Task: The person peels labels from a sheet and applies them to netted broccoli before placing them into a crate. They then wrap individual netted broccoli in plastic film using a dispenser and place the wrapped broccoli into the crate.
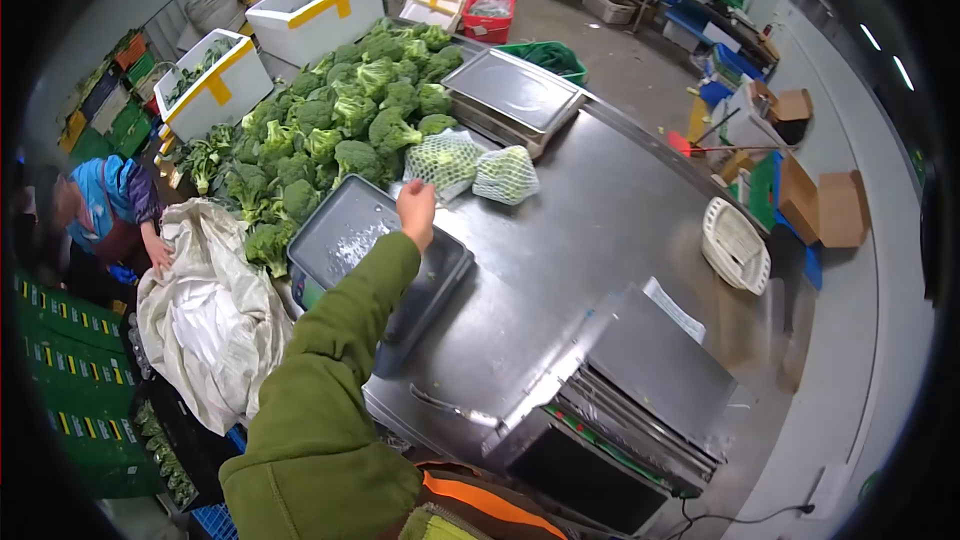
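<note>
My left hand (416, 212), at the end of a green sleeve, is closed over the far right part of a grey tray (345, 208) on the steel table. Its fingers are curled, and I cannot tell what they hold. Just beyond the knuckles lie two broccoli heads in white foam netting, the nearer a netted broccoli (441, 162) and to its right another netted broccoli (506, 176). A big heap of bare broccoli (355, 112) spreads behind the tray. My right hand is out of view.
A steel scale (515, 90) stands behind the netted heads. Nearby are a knife (455, 407), a grey machine (640, 370), a white basket (736, 246) and a white sack (215, 315). A person's hand (158, 248) touches the sack; foam boxes (318, 18) stand at the back.
</note>
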Motion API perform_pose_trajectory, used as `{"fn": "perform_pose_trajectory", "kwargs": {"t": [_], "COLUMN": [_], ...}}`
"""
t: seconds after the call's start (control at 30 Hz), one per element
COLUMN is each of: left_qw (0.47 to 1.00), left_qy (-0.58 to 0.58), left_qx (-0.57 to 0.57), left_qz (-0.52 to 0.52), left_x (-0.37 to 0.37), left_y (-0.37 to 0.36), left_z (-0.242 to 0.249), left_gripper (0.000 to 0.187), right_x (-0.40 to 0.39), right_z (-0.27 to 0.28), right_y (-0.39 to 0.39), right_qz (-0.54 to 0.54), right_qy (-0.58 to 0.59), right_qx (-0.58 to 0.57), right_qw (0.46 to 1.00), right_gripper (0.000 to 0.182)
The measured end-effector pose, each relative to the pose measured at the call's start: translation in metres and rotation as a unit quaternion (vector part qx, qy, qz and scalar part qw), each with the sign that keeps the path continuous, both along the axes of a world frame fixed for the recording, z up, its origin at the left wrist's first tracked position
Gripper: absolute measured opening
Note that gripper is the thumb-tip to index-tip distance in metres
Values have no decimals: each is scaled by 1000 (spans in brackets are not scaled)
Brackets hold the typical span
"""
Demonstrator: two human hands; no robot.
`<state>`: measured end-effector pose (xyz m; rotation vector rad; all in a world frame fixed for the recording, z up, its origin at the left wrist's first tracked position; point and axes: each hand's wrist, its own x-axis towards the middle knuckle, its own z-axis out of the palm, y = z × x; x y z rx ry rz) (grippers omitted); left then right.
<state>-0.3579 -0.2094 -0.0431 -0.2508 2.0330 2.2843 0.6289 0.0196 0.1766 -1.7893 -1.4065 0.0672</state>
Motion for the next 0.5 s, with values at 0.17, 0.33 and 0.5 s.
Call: {"fn": "perform_pose_trajectory", "kwargs": {"t": [0.17, 0.33, 0.5], "left_qw": [980, 982, 959], "left_qy": [2, -169, -270], "left_qx": [-142, -32, 61], "left_qz": [139, 73, -57], "left_x": [-130, -160, -154], "left_y": [-1, 3, 9], "left_z": [-67, -75, -55], "left_gripper": [48, 50, 39], "right_x": [-448, -808, -1018], "right_z": [-33, -98, -187], "right_y": [85, 18, -29], "right_qz": [417, 769, 824], "right_qy": [49, -14, -164], "right_qx": [-194, -129, -26], "right_qw": [887, 626, 542], "right_gripper": [26, 38, 88]}}
